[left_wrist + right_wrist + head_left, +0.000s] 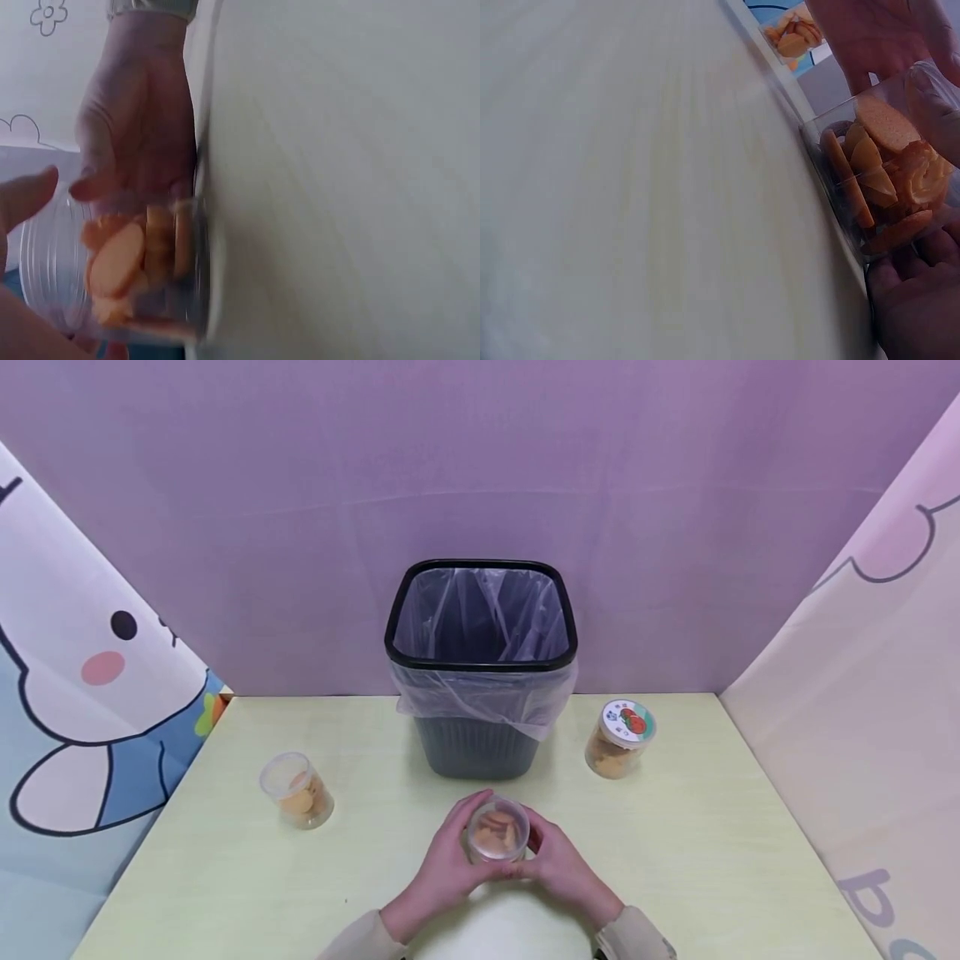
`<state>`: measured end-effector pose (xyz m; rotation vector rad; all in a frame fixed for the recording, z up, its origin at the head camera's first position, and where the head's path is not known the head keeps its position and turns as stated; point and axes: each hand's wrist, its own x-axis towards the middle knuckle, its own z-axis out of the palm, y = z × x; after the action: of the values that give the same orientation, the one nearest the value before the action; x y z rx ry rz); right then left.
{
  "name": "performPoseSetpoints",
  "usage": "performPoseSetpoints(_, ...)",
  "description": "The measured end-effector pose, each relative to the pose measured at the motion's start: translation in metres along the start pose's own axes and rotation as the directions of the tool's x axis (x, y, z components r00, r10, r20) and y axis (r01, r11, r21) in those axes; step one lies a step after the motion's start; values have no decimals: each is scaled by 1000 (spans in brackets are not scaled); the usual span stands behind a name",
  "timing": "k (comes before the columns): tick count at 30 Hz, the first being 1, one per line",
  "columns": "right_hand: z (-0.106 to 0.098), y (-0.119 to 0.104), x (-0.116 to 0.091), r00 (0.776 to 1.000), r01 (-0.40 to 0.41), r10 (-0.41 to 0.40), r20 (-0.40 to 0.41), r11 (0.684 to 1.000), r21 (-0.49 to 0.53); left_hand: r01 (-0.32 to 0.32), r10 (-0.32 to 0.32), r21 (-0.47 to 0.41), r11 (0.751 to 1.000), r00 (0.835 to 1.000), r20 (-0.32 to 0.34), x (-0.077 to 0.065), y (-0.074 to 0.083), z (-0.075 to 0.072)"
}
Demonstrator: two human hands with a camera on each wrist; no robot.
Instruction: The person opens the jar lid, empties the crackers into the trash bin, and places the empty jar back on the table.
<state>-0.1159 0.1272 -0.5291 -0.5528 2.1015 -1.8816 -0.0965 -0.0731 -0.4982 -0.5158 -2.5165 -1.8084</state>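
Note:
A clear plastic jar (498, 835) with orange-brown biscuits inside stands at the near middle of the table, with no printed lid on its top. My left hand (448, 864) curves around its left side and my right hand (561, 865) around its right, thumbs meeting at the near side. In the left wrist view, biscuits (118, 261) show through the wall, and the threaded rim (45, 262) lies between the hands. From the right wrist, the jar's base (838, 199) appears at the tabletop; my right hand (922, 311) partly hides the lower wall.
Behind the jar stands a dark grey bin (476, 747) with a black rim and translucent liner. To the left is a lidless jar of biscuits (303, 797); to the right, another jar (611, 756) has a tomato-printed lid (628, 722). A purple cloth (300, 527) hangs behind the table.

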Motion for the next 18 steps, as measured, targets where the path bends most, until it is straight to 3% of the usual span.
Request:
performPoseSetpoints(10, -1, -3, 0, 1000, 27, -27, 11, 999, 18, 29, -31, -19, 999, 995, -99, -7, 6, 11)
performPoseSetpoints(18, -2, 4, 1, 999, 44, -44, 12, 999, 22, 32, -31, 5, 999, 995, -93, -9, 8, 11)
